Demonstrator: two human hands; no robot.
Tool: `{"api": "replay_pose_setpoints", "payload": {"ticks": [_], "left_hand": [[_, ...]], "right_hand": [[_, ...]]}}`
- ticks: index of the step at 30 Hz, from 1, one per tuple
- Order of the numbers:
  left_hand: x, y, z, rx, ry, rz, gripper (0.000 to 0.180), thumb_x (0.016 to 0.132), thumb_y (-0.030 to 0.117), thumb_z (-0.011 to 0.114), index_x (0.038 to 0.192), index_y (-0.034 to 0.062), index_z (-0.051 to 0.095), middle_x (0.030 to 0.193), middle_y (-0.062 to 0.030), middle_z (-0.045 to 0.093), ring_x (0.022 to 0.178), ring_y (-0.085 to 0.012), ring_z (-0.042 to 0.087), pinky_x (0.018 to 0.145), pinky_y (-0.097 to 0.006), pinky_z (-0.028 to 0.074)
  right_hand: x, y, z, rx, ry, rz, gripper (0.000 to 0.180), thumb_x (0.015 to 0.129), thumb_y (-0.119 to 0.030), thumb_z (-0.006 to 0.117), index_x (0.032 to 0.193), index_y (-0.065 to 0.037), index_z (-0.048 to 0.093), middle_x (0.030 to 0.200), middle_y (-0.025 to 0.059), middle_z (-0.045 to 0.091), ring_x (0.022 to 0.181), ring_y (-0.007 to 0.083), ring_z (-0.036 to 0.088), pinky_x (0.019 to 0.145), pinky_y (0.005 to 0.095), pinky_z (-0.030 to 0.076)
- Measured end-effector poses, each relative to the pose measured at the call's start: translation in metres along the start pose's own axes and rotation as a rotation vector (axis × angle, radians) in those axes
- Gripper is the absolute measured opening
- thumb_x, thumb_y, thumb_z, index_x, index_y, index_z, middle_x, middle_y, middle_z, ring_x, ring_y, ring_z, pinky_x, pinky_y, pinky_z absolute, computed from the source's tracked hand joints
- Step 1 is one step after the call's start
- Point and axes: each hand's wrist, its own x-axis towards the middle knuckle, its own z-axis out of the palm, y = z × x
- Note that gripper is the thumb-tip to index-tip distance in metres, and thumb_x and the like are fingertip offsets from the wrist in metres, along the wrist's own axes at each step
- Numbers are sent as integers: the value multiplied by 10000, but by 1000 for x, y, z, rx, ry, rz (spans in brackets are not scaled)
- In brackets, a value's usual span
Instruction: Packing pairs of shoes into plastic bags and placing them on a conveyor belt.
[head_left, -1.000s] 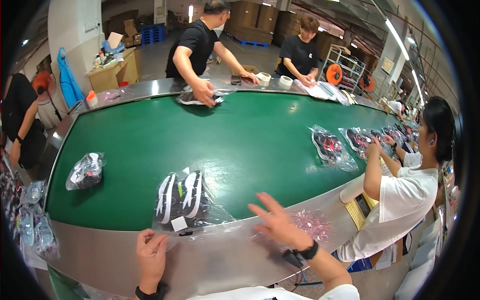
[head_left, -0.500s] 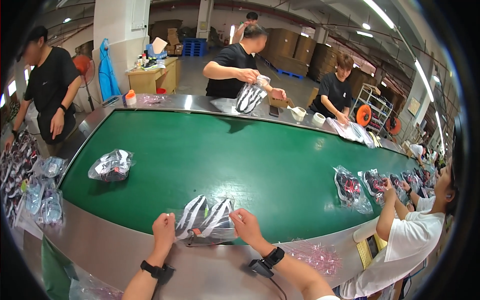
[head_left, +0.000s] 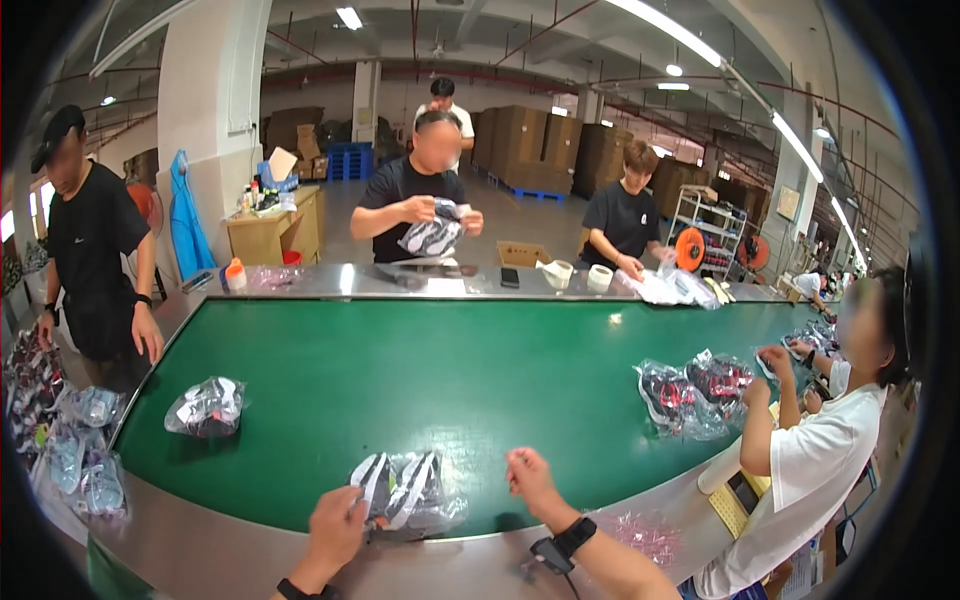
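Note:
A clear plastic bag with a pair of black-and-white striped shoes [head_left: 410, 488] lies at the near edge of the green belt [head_left: 400, 380]. My left hand [head_left: 337, 528] is closed at the bag's lower left edge, its fingertips against the plastic. To the right of the bag, apart from it, my right hand [head_left: 533, 482] is raised over the belt with its fingers pinched together. Whether anything small is between those fingers cannot be made out. Farther left on the belt rests another bagged pair of shoes [head_left: 207, 408].
Bagged black-and-red shoes [head_left: 690, 385] lie at the right, by a co-worker in white [head_left: 815, 470]. Pink twist ties [head_left: 640, 537] lie on the near metal edge. Across the belt a person holds a shoe bag [head_left: 435, 232]. Bagged shoes [head_left: 90, 475] are piled at the left.
My right hand has let go of the bag's right side and moved away to the right. The bag now lies flatter. The person opposite has lifted their bag off the metal edge.

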Motion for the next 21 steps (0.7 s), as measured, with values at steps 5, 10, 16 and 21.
{"api": "replay_pose_setpoints", "payload": {"ticks": [5,10,16,21], "left_hand": [[-1,-22,13,104,-294,-61,448,884,297,573,1192,-28,550,1315,-257,469,1233,-430,422,1009,-513,325],[14,47,26,158,-218,234,471,835,321,634,1179,6,572,1337,-232,454,1238,-441,401,975,-544,332],[17,48,62,473,-540,501,433,760,384,691,1095,114,644,1281,-171,507,1220,-378,437,1000,-559,322],[24,77,40,411,-438,536,390,741,384,694,1018,110,663,1280,-141,513,1232,-452,387,1001,-664,230]], "right_hand": [[-1,-28,-44,192,182,-8,135,944,-235,564,965,-105,535,640,-23,495,453,57,427,416,214,374],[-24,-32,-86,210,259,8,125,949,-226,558,966,-105,532,642,-24,496,455,55,422,419,207,358],[-65,-36,-121,98,257,-31,140,947,-220,561,966,-82,540,668,-4,532,471,62,443,435,206,360],[-89,-40,-161,-110,242,-43,206,923,-195,581,1038,-28,544,746,22,574,588,78,537,498,222,421]]}}
